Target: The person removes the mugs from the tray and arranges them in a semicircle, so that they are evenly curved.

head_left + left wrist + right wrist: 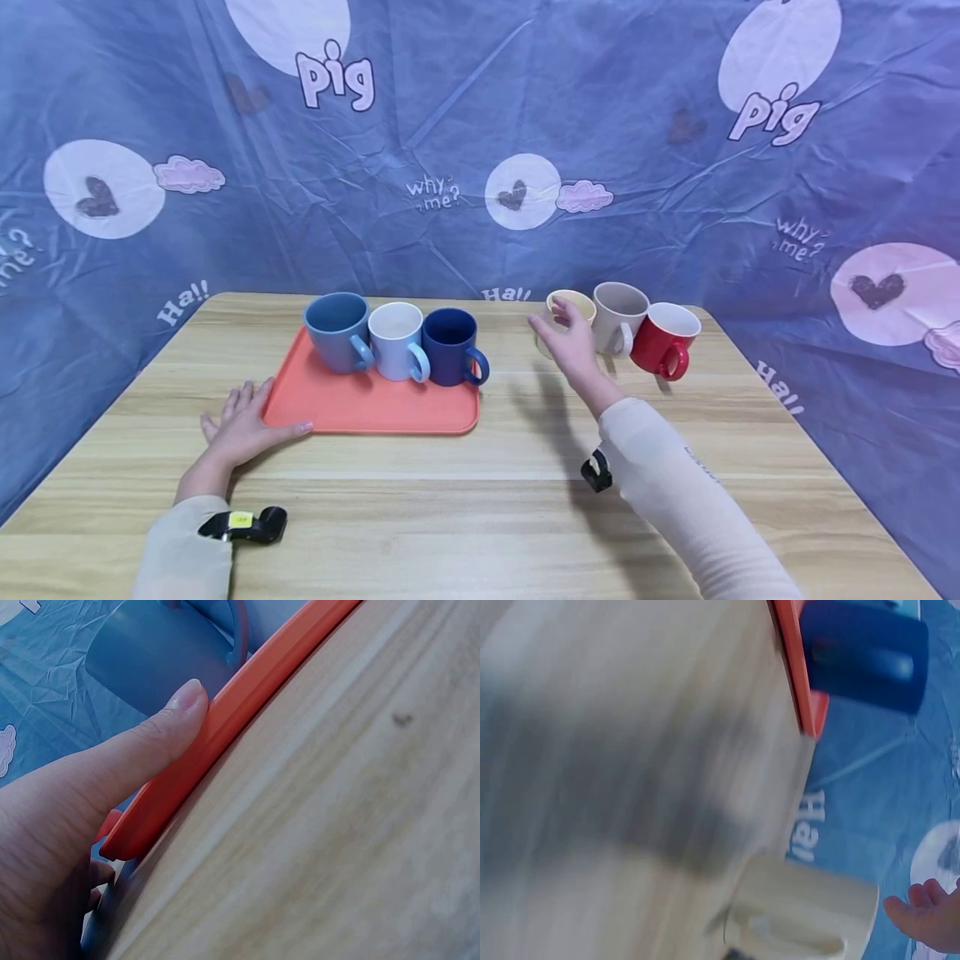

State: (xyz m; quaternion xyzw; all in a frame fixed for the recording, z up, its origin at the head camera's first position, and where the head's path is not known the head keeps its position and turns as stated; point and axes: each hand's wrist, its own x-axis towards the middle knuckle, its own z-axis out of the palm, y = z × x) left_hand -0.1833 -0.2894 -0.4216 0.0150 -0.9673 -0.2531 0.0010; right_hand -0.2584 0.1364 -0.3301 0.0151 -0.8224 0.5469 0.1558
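At the near left corner of a coral tray [375, 411] rests my left hand [243, 429], its fingers spread along the left side. In the left wrist view the thumb [154, 742] lies on the tray's front rim. A grey-blue mug [336, 337], a pale blue mug [395, 348] and a navy mug [448, 354] stand in a row on the tray. My right hand [573, 342], fingers spread and holding nothing, is over a cream mug [802, 904]. In the right wrist view its fingers are close to the mug's rim; in the head view the hand partly hides that mug.
Beside the cream mug stand a grey mug [618, 321] and a red mug [660, 346], close together near the back right of the wooden table [420, 525]. A blue printed cloth [450, 125] hangs behind the table's back edge.
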